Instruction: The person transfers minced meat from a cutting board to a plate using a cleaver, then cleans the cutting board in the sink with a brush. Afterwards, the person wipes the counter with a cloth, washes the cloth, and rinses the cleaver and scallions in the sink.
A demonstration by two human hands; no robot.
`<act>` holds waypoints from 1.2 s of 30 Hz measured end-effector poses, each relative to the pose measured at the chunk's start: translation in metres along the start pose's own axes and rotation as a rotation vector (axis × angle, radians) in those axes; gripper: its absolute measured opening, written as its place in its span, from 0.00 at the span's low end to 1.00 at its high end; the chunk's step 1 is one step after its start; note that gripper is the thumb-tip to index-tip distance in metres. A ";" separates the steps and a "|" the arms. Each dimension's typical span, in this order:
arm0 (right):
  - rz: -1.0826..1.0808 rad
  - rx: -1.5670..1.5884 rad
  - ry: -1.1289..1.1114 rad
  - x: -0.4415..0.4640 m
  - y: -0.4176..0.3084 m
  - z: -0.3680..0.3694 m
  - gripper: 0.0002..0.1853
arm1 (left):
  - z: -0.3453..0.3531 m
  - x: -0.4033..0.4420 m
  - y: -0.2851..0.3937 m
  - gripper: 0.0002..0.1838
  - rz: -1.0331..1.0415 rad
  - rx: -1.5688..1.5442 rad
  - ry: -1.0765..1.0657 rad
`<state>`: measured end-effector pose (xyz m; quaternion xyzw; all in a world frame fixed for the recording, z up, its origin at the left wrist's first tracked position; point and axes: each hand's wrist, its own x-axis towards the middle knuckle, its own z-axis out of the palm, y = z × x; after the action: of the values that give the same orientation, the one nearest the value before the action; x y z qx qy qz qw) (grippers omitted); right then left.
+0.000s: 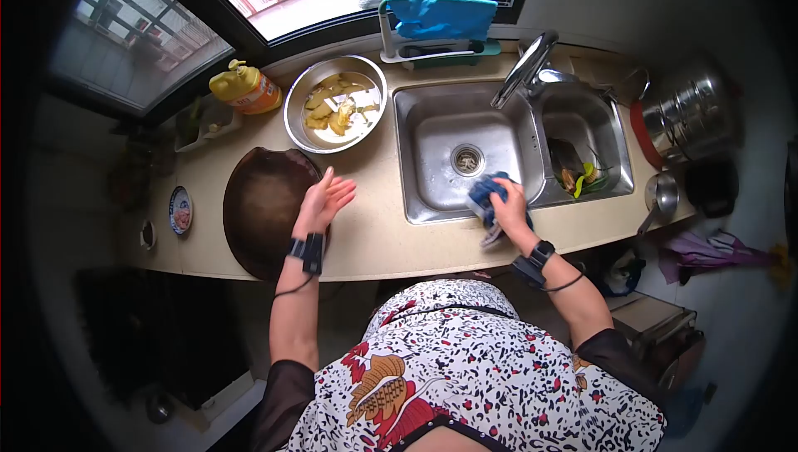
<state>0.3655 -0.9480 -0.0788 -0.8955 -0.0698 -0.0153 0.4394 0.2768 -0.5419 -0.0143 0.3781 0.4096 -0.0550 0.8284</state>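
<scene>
My right hand (511, 204) grips a bunched dark blue cloth (489, 194) at the front rim of the steel sink (405, 161). Part of the cloth hangs down toward the counter's front edge. My left hand (327, 201) is raised over the right side of a large dark brown wok (266, 202), palm turned up and fingers stretched out, with nothing in it. Whether that hand touches the wok I cannot tell. Behind it stands a steel basin (293, 123) with pale yellow pieces (337, 111) lying in water.
A faucet (528, 69) reaches over the sink. Scraps (582, 179) lie in the small right basin. A yellow bottle (247, 88) stands by the window, a small patterned dish (180, 209) at left. Right are a ladle (662, 192) and steel pot (690, 119); a blue cloth (440, 17) hangs behind.
</scene>
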 end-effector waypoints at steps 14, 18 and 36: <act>-0.969 -0.215 -0.725 0.022 -0.121 0.169 0.28 | 0.015 0.112 0.033 0.18 -0.002 -0.246 0.126; -0.850 -0.274 -0.442 0.069 -0.117 0.191 0.24 | -0.008 0.123 0.040 0.17 -0.043 -0.310 0.055; -0.459 -0.041 -0.355 0.102 -0.078 0.195 0.10 | 0.004 0.103 0.024 0.29 -0.187 -0.275 -0.153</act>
<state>0.4492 -0.7356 -0.1283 -0.8537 -0.3460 0.0415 0.3871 0.3568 -0.5057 -0.0731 0.2164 0.3821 -0.1038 0.8924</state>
